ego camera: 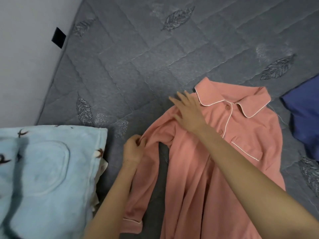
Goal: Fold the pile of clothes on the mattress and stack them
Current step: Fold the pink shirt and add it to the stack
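Observation:
A salmon-pink pyjama shirt with white piping, a collar and a chest pocket lies front-up on the grey quilted mattress. My right hand rests flat with straight fingers on the shirt's left shoulder, beside the collar. My left hand pinches the upper part of the shirt's long sleeve, which runs down toward the lower edge of the view and ends in a piped cuff.
A folded light-blue fleece garment with small bird prints lies at the lower left, with other cloth under it. A dark blue cloth sits at the right edge. A white wall with a black patch borders the mattress on the left.

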### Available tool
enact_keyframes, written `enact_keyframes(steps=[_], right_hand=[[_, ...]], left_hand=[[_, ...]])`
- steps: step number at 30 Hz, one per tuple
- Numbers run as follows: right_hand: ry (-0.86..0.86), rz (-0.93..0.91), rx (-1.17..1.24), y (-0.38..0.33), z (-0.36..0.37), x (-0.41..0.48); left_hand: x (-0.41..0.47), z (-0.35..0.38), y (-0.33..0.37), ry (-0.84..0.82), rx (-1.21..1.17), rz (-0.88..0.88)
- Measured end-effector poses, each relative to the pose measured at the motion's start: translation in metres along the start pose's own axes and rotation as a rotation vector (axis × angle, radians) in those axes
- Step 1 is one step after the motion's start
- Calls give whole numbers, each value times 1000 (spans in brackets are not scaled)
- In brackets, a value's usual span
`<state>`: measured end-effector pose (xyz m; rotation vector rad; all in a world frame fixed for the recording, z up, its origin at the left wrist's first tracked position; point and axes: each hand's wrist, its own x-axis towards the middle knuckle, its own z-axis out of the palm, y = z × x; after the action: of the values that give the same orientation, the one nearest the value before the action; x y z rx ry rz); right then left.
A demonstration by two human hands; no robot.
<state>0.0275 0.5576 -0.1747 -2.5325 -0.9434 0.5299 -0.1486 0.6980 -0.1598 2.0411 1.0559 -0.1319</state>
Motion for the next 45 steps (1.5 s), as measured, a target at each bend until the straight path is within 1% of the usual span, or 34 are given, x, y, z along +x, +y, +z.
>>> enact_keyframes(steps=[2,3,5,7,9,12,14,15,16,17,18,20,22,24,25,27,28,29,30,33,35,36,38,40,42,44,45], right_hand=[[-70,-41,-57,-5,2,7],[-70,-52,-61,-7,2,11],[0,-33,-11,-9,-2,16],[90,60,93,-7,-12,21],[151,158,141,-1,-22,25],[188,226,117,9,-30,28],[227,267,99,16,-32,27],[245,289,66,19,-32,25],[257,296,13,21,-30,21],[265,274,-43,21,-25,15],[261,209,-73,19,-19,10],[198,-44,-58,6,-7,1],[-20,-257,-8,-19,-1,-9],[-242,-366,7,-49,5,-16],[-301,-389,-2,-60,9,-18],[-366,-411,-63,-76,12,-16],[-370,-420,-72,-80,11,-14],[-359,-418,-21,-83,10,-12],[-350,-388,86,-85,8,-11],[-322,-163,488,-90,-7,-10],[-245,-32,612,-87,-19,-6],[-202,0,592,-83,-25,-3],[-168,-30,448,-77,-32,2],[-233,-149,319,-81,-32,1],[-358,-246,201,-91,-25,-4],[-422,-295,132,-102,-15,-10],[-425,-308,133,-106,-12,-11]], left_hand=[[-3,-4,-7,65,-96,-15],[-4,-8,-7,90,-140,-21],[-3,-16,-3,76,-184,-35],[-5,-27,3,-8,-203,-21],[-13,-35,1,-120,-220,-30],[-28,-37,-20,-293,-171,-94],[-35,-35,-28,-377,-194,-118],[-39,-34,-28,-380,-236,-122],[-41,-33,-26,-350,-279,-126],[-41,-33,-23,-296,-291,-120],[-39,-33,-22,-232,-267,-89],[-32,-33,-23,-155,-152,19],[-25,-35,-22,-132,-62,125],[-19,-40,-17,-121,-15,232],[-17,-45,-13,-131,14,280],[-11,-54,-7,-158,111,340],[-8,-58,-6,-166,160,337],[-6,-62,-6,-163,187,319],[-5,-65,-6,-152,190,289],[-6,-73,-10,-136,143,186],[-7,-76,-15,-171,156,134],[-9,-77,-18,-190,174,125],[-14,-78,-20,-196,157,144],[-18,-78,-18,-197,63,190],[-20,-77,-13,-223,6,236],[-20,-77,-9,-250,-5,271],[-21,-77,-7,-253,-5,288]])
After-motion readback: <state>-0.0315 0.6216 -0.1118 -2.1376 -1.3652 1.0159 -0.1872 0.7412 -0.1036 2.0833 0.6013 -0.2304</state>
